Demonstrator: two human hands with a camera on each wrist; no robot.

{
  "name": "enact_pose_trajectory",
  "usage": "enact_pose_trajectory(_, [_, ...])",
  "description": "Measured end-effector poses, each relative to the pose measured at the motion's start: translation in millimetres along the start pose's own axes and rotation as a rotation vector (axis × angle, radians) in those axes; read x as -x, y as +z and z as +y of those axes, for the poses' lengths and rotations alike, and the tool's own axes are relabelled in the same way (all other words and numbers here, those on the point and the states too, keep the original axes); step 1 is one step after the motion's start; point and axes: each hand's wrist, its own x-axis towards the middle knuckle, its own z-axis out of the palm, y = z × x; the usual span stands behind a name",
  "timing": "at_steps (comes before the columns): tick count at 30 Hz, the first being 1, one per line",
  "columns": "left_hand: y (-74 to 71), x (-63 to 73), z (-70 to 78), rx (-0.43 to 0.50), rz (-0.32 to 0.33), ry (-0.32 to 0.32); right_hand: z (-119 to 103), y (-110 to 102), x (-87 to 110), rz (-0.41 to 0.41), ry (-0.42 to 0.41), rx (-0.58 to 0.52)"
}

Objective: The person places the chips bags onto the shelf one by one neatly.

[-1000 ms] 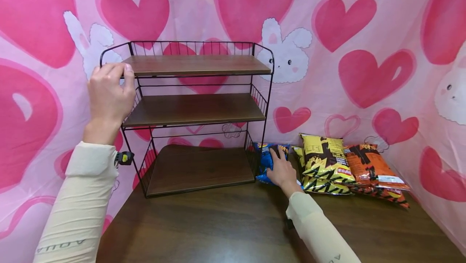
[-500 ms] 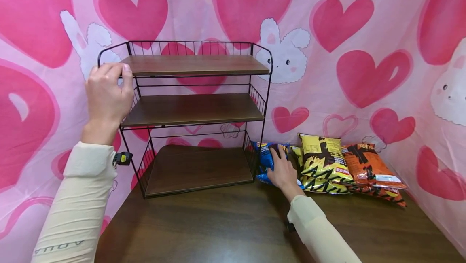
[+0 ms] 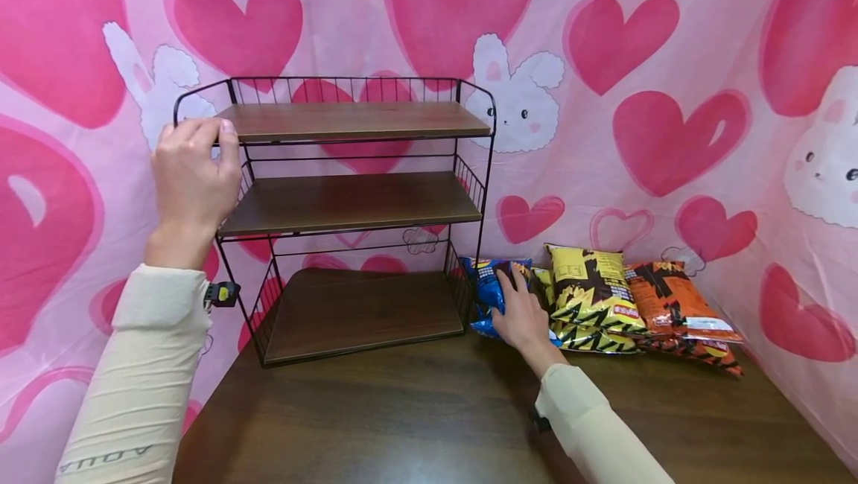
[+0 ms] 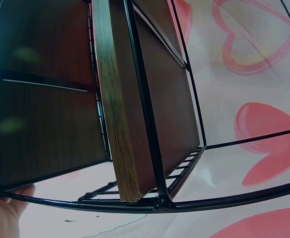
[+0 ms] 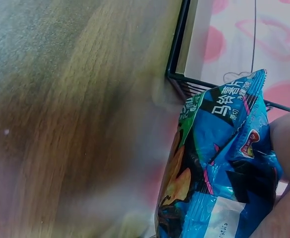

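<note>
My left hand (image 3: pixel 196 182) grips the upper left front corner of a black wire rack (image 3: pixel 362 138) with three brown wooden shelves. In the left wrist view a bit of that hand (image 4: pixel 3 215) shows at the rack's black rail (image 4: pixel 110 204). To the right of the rack, my right hand (image 3: pixel 524 320) holds a blue bag of potato chips (image 3: pixel 489 290), with thumb and fingers spread across it. Close up in the right wrist view, the chip bag (image 5: pixel 234 163) looks creased beside my fingers (image 5: pixel 289 148). Its underside is hidden.
Yellow chip bags (image 3: pixel 593 290) lie stacked right of the blue one, and orange chip bags (image 3: pixel 677 301) lie beyond them. All rest on a brown wooden table (image 3: pixel 375 417). A pink cloth with hearts and rabbits (image 3: pixel 623 45) hangs behind and at the right.
The fingers of my right hand have pressed into the blue chip bag, which looks more creased. My left hand keeps its grip on the rack. The head view has shifted slightly.
</note>
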Motion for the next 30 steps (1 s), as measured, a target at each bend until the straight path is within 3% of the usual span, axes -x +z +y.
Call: enact_pose_trajectory(30, [-0.2,0.7,2.7,0.005,0.008,-0.002,3,-21,36.7,-0.005,-0.034,0.020])
